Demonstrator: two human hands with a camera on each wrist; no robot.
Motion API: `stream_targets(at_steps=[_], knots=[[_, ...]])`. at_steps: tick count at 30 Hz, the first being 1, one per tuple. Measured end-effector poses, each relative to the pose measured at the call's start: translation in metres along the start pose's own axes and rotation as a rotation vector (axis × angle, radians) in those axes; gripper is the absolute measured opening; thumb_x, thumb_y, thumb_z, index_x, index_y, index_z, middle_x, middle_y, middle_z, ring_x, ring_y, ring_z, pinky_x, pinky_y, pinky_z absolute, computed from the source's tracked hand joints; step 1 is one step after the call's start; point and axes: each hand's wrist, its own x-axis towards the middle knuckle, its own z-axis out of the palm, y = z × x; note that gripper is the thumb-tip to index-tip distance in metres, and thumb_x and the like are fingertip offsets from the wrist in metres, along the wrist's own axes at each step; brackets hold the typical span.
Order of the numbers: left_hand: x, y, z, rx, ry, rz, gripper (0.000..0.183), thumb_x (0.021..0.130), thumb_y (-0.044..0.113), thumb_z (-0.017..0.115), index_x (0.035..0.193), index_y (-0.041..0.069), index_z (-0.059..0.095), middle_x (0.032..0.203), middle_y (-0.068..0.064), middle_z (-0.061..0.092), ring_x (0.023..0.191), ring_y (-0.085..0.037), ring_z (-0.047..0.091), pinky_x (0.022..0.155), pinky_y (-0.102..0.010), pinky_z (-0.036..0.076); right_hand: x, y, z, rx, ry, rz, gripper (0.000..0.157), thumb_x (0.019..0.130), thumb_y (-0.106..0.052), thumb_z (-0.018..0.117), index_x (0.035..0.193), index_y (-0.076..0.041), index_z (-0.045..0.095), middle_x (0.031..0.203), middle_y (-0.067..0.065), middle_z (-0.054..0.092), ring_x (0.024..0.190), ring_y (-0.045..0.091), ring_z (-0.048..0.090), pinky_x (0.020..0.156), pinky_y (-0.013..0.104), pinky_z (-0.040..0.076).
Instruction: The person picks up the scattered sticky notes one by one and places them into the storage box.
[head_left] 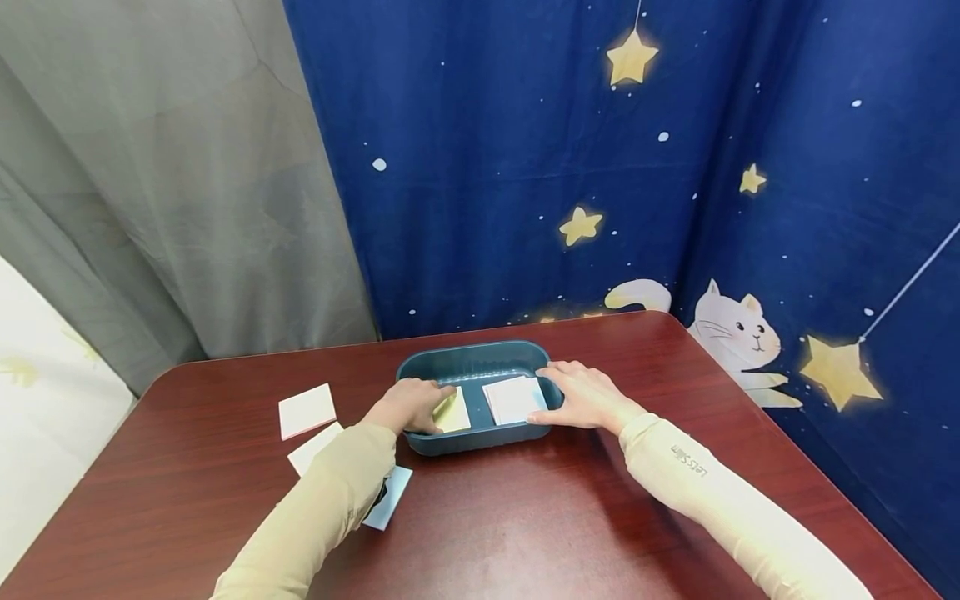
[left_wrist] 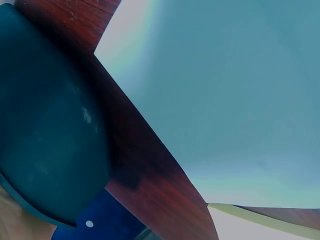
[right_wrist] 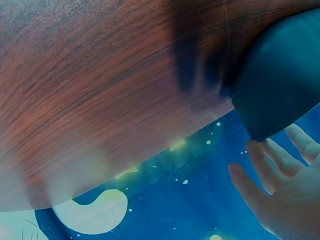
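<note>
A dark teal bin [head_left: 480, 437] stands on the table with small paper pads inside. My left hand [head_left: 405, 404] reaches over its left end, thumb and fingers curled about the edges of a yellow sticky note pad [head_left: 456, 413]. At the other end is my right hand [head_left: 587, 398], fingers spread at the far side and thumb over the near rim, beside a stack of white and pale blue sticky notes [head_left: 516, 400]. In the right wrist view the fingers of that hand [right_wrist: 282, 185] look fairly straight, some tips at the rim of the bin [right_wrist: 285, 75].
Left of the bin lie a white pad [head_left: 307, 411] with a pinkish lower edge and another white pad [head_left: 311, 448], partly behind the left sleeve. A light blue pad [head_left: 390, 500] sits by the left wrist. Curtains [head_left: 480, 167] hang behind the table [head_left: 510, 517].
</note>
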Motion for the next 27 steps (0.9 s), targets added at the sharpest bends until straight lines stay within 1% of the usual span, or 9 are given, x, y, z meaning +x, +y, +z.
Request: stream_targets(at_steps=[7,14,16,20,24,27], knots=[[0.0016,0.0000,0.0013,-0.029,-0.012,-0.016,0.069,0.066,0.043,0.072,0.124,0.016,0.047,0.103,-0.008,0.058,0.089,-0.025,0.057,0.075,-0.039,0.044,0.0004,0.0001,0.0000,-0.004,0.006,-0.003,0.085,0.064,-0.073,0.052,0.125,-0.014,0.050,0.125,0.008,0.047,0.111,0.026,0.042,0.086,0.049,0.035],[0.0030,0.0009,0.0003,-0.034,-0.063,-0.040,0.071,0.069,0.042,0.071,0.129,0.016,0.044,0.104,-0.007,0.059,0.094,-0.022,0.055,0.080,-0.041,0.041,0.0004,0.0003,0.0016,-0.004,0.005,0.000,0.084,0.064,-0.072,0.053,0.125,-0.015,0.050,0.126,0.008,0.047,0.112,0.026,0.042,0.086,0.048,0.035],[0.0033,0.0007,0.0009,-0.041,-0.062,-0.038,0.070,0.069,0.041,0.072,0.128,0.015,0.044,0.103,-0.007,0.059,0.095,-0.022,0.055,0.080,-0.041,0.040,0.0006,0.0001,0.0021,-0.003,0.006,0.001,0.083,0.064,-0.072,0.054,0.125,-0.015,0.050,0.125,0.008,0.047,0.112,0.026,0.042,0.086,0.048,0.035],[0.0038,-0.0011,0.0039,-0.047,-0.031,-0.019,0.069,0.070,0.042,0.071,0.128,0.016,0.045,0.105,-0.006,0.059,0.095,-0.022,0.055,0.080,-0.039,0.041,0.0010,-0.0005,0.0029,0.001,0.004,0.004,0.083,0.065,-0.071,0.054,0.125,-0.015,0.050,0.126,0.008,0.047,0.112,0.026,0.041,0.087,0.049,0.035],[0.0030,-0.0041,0.0050,-0.079,0.037,-0.004,0.068,0.070,0.045,0.068,0.128,0.017,0.046,0.113,-0.006,0.057,0.098,-0.024,0.054,0.081,-0.040,0.041,0.0012,-0.0005,0.0031,-0.002,0.003,0.007,0.084,0.064,-0.072,0.054,0.125,-0.014,0.050,0.126,0.008,0.046,0.112,0.026,0.041,0.087,0.049,0.034],[0.0010,-0.0062,0.0027,-0.128,0.091,0.000,0.067,0.071,0.045,0.067,0.127,0.015,0.047,0.116,-0.008,0.054,0.101,-0.026,0.052,0.082,-0.042,0.040,0.0011,-0.0002,0.0032,-0.004,0.005,0.009,0.084,0.064,-0.072,0.053,0.125,-0.014,0.050,0.126,0.008,0.046,0.112,0.026,0.041,0.087,0.049,0.034]])
